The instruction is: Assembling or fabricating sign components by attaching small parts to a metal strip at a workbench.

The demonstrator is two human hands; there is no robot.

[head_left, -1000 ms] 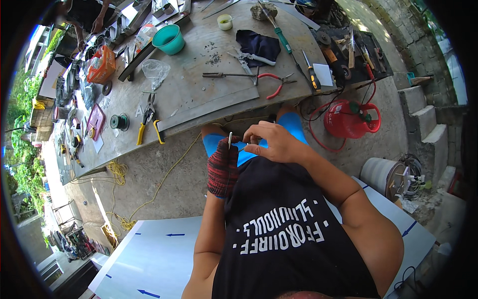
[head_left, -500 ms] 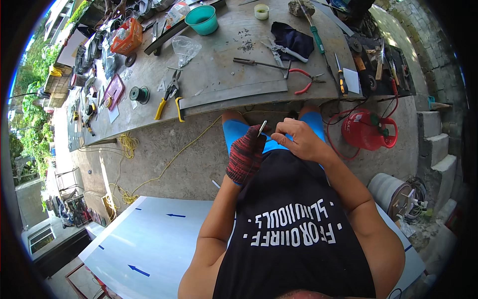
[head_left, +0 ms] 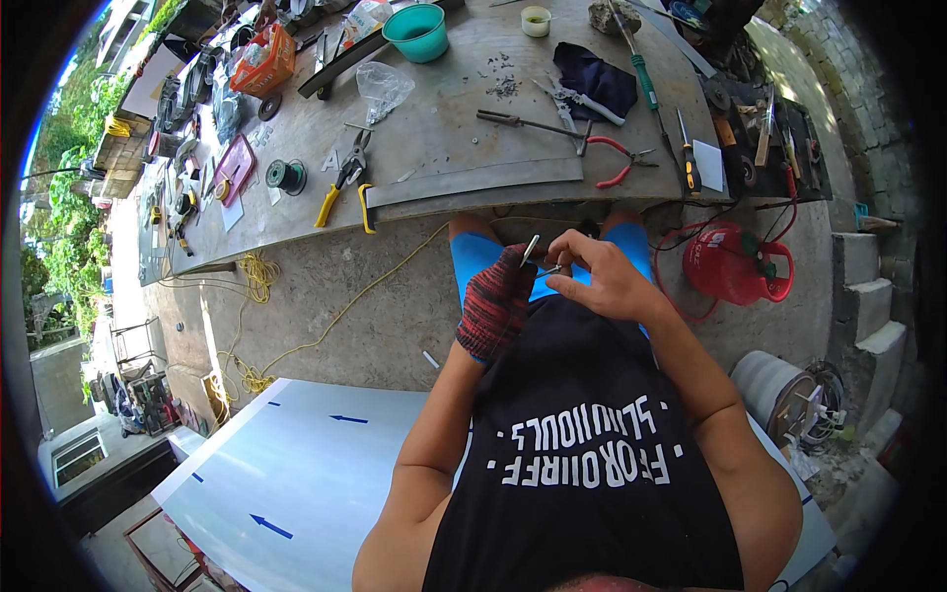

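My left hand [head_left: 498, 306], in a red-and-black knit glove, holds a small silver metal piece [head_left: 530, 250] upright at my lap. My right hand [head_left: 602, 281] is beside it, fingers curled on a thin metal item [head_left: 551, 271], too small to make out. Just beyond my hands is the grey work table [head_left: 473, 183], with a long flat metal strip [head_left: 473, 181], yellow-handled snips [head_left: 338, 192], red-handled pliers [head_left: 621, 166], a clamp-like steel tool [head_left: 523, 125] and a yellow-black screwdriver [head_left: 691, 163].
A red gas cylinder [head_left: 723, 259] with a hose stands at right beside concrete steps [head_left: 853, 286]. A teal bowl [head_left: 414, 32] and orange bag [head_left: 264, 61] sit on the table. Yellow cord [head_left: 340, 306] lies on the floor. A white sheet [head_left: 306, 474] is behind me at lower left.
The view has shifted, so the table and my hands sit farther right in it. My right fingers have moved slightly on the thin item; both hands stay close together at my lap.
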